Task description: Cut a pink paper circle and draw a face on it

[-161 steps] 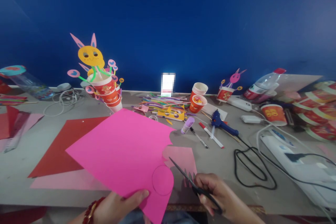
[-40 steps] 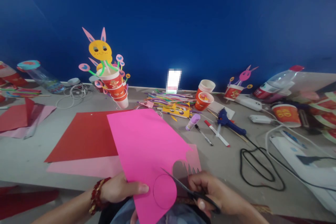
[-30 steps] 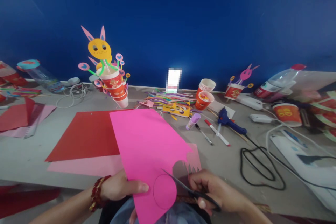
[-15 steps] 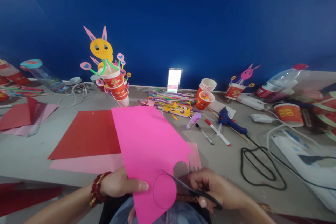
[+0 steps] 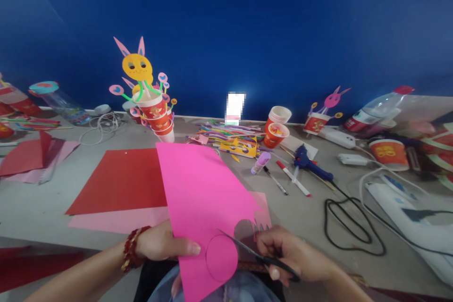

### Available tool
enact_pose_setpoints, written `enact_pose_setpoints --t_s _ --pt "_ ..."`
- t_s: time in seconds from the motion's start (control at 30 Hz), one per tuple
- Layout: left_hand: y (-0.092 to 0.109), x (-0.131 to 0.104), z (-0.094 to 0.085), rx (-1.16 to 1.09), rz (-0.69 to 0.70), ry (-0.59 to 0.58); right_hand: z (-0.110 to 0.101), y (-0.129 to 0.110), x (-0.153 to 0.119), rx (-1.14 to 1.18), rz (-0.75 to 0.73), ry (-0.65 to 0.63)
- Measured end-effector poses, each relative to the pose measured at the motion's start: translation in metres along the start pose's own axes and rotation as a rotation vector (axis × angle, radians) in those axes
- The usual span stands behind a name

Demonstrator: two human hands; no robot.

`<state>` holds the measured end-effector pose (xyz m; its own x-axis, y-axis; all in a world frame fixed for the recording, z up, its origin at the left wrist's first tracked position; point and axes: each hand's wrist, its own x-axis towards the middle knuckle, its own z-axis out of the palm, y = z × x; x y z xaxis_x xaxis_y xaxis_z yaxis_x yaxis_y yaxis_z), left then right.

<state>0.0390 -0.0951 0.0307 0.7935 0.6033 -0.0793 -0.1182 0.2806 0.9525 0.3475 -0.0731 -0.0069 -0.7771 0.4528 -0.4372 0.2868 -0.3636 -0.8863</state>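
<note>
My left hand (image 5: 173, 246) grips a bright pink sheet of paper (image 5: 201, 184), thumb on top and fingers underneath. A circle (image 5: 222, 258) is drawn on its lower part, and the sheet's right edge is cut in curves and jagged points. My right hand (image 5: 285, 252) is closed around the black handles of a pair of scissors (image 5: 264, 259). The blades point left and lie at the upper right of the drawn circle, at the paper's cut edge. How far apart the blades are is hard to make out.
Red paper (image 5: 123, 181) and light pink paper (image 5: 116, 219) lie to the left. A stack of decorated cups (image 5: 159, 115) stands behind. Rightward are a glue stick (image 5: 261, 163), a marker (image 5: 293, 178), a blue glue gun (image 5: 313, 165), its black cable (image 5: 327, 222) and a power strip (image 5: 406, 226).
The pink sheet has turned slightly, its far end shifting a little to the right. Both hands stay nearly in place, still holding the sheet and the scissors.
</note>
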Motion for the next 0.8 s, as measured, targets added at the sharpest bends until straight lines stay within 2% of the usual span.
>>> enact_pose_setpoints --t_s 0.07,0.13,0.27,0.47,0.8 --pt "0.0032 0.0026 0.0012 -0.067 -0.005 -0.092 0.0012 0.0002 0.0000 0.005 -0.009 0.001" --pt "0.0064 0.0045 0.0018 -0.084 -0.012 -0.121 0.0024 0.0006 -0.0001 0.005 -0.017 0.008" --pt "0.0091 0.0046 -0.0001 -0.050 -0.050 -0.087 0.0037 0.0008 -0.0007 0.004 -0.005 0.020" --pt "0.0054 0.0041 -0.0027 -0.105 -0.106 -0.122 0.0032 0.0011 -0.0018 0.007 -0.015 0.021" --pt "0.0023 -0.0002 -0.0070 -0.108 -0.173 -0.055 0.0057 0.0022 -0.0025 -0.026 -0.077 0.065"
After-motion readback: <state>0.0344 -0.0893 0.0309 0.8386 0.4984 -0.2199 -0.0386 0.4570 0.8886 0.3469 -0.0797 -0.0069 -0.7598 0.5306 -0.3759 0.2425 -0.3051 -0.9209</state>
